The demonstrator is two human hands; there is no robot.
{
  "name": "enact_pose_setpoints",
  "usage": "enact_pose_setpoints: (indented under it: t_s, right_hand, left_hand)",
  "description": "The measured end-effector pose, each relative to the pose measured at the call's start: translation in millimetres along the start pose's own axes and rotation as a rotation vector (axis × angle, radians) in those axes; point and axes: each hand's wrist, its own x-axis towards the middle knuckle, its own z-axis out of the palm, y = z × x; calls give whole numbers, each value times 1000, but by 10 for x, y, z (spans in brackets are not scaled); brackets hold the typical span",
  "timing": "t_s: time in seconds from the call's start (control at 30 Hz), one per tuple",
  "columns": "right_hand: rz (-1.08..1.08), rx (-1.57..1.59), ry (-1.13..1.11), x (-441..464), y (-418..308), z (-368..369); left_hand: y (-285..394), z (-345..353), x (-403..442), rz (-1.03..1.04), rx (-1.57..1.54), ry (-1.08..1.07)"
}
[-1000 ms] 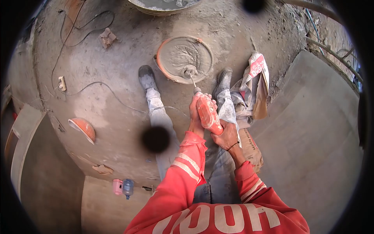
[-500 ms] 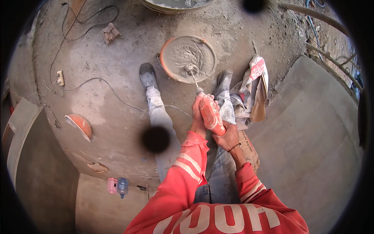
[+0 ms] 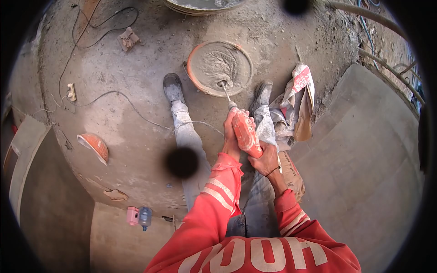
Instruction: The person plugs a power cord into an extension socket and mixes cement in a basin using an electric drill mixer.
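A red power drill (image 3: 246,132) spans both my hands, pointing away from me. My left hand (image 3: 231,136) is wrapped round its front body near the chuck, fingers curling over the far side. At the rear handle, my right hand (image 3: 267,159) is closed; the trigger is hidden. From the chuck a metal mixing rod (image 3: 227,94) runs down into wet grey mortar (image 3: 214,63), its lower end sunk under the surface. The mortar fills a round orange-rimmed bucket (image 3: 190,75) on the floor, just beyond my feet.
A torn cement bag (image 3: 302,86) lies by my right foot, another bag (image 3: 291,175) nearer. A cable (image 3: 132,107) crosses the floor behind my left leg to a socket block (image 3: 71,92). An orange bowl (image 3: 94,146) lies left; a large basin (image 3: 202,9) stands ahead.
The mortar around the rod has shifted slightly, with a smoother hollow beside it. My hands and the drill have hardly moved.
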Motion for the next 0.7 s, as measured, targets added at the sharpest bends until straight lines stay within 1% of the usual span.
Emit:
enact_pose_setpoints:
  t_s: [0.2, 0.3, 0.4, 0.5, 0.6, 0.7]
  right_hand:
    - [-45, 4, 11, 8, 42, -11]
    - [-58, 18, 24, 21, 53, -1]
    - [-43, 12, 13, 28, 60, 9]
    - [-43, 27, 23, 30, 85, 46]
    - [-29, 55, 18, 28, 81, 62]
    - [-45, 43, 7, 24, 86, 65]
  left_hand:
    - [-6, -9, 36, -35, -1, 0]
    - [-11, 34, -7, -10, 36, 28]
    - [-4, 27, -13, -9, 11, 14]
    - [10, 35, -23, -2, 17, 51]
    - [31, 17, -15, -8, 43, 13]
    - [36, 28, -28, -15, 64, 58]
